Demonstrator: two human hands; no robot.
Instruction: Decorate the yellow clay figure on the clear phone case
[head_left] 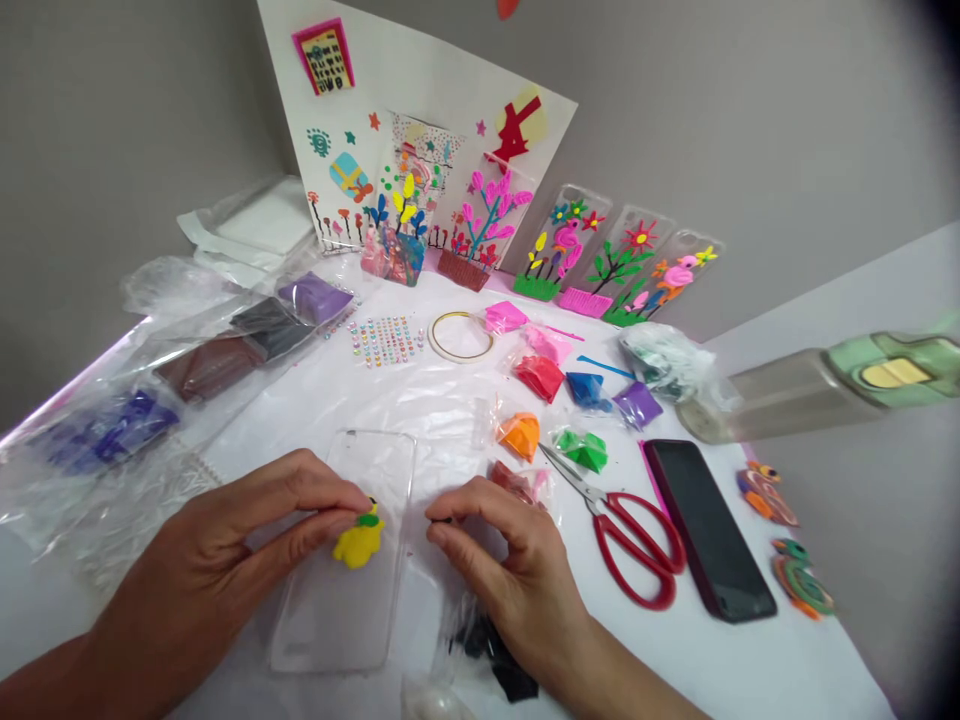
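A clear phone case (337, 620) lies flat on the white-covered table in front of me. Over its upper part, my left hand (247, 540) pinches a yellow clay figure (358, 545) with a green band and a small black spot at its top. Whether the figure rests on the case I cannot tell. Just right of the case, my right hand (510, 550) is closed, thumb and forefinger pinching a tiny dark bit of clay (441, 519). Under that hand lies a packet of black clay (506, 665), partly hidden.
Red-handled scissors (637, 550) and a dark phone (709, 530) lie to the right, near a bottle (795, 395). Small clay packets, such as the orange one (519, 436), are scattered mid-table. Plastic bags (217, 350) cover the left side. Decorated cases (551, 245) stand along the back.
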